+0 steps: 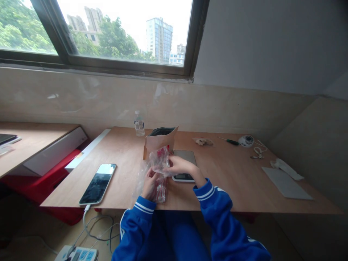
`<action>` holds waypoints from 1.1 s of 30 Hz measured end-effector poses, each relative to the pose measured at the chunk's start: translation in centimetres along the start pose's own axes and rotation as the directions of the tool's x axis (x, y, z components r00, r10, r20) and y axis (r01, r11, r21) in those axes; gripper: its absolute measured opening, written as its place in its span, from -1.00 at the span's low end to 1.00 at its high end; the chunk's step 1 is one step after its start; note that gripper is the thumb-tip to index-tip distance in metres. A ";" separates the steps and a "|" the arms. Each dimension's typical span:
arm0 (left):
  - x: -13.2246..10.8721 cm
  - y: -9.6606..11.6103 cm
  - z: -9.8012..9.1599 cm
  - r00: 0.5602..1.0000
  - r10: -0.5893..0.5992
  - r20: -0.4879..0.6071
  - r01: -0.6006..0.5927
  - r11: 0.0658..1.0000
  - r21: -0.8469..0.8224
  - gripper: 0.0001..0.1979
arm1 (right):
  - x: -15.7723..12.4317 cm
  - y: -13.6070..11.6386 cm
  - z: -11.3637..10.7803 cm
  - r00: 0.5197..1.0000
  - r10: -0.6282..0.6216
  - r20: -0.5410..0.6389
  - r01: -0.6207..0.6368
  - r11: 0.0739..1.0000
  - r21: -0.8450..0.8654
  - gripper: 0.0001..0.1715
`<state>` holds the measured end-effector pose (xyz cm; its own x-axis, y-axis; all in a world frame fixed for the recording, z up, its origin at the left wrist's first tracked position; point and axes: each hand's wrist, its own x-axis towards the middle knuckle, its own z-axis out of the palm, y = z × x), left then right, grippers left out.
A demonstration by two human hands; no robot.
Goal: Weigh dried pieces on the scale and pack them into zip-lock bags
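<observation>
A clear plastic bag with red markings is held up between my hands, just in front of a standing kraft paper pouch whose dark top gapes. My right hand is closed on the right side of the bag. Lower down, the fingers of my left hand pinch its bottom edge. More clear plastic bags with red stripes lie on the table beneath my hands. Partly hidden by my right hand and wrist is a flat digital scale. Whether the held bag contains anything, I cannot tell.
Left on the table lies a charging phone. A water bottle stands at the back. Along the right are a small bag of tan pieces, a screwdriver, a white dome camera and a grey sheet.
</observation>
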<state>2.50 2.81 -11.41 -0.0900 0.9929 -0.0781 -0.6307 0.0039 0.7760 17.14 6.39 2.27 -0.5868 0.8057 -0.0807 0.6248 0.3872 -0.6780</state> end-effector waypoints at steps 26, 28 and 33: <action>0.0 0.4 0.1 0.997 -0.055 0.046 0.059 0.995 -0.077 -0.67 | -0.4 1.4 1.4 0.964 -0.204 -0.172 0.217 0.975 0.057 -0.67; 0.0 0.4 0.1 0.997 -0.056 0.044 0.059 0.996 -0.069 -0.69 | -0.5 1.3 1.5 0.968 -0.210 -0.138 0.216 0.976 0.032 -0.66; 0.2 0.3 0.0 0.998 -0.048 0.038 0.051 0.996 -0.076 -0.71 | -0.6 1.1 1.6 0.949 -0.209 -0.234 0.222 0.975 0.027 -0.77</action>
<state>2.24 3.01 -11.19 -0.0298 0.9954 -0.0912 -0.6908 0.0454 0.7216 17.39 5.68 0.41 -0.5675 0.7887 0.2364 0.4648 0.5439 -0.6987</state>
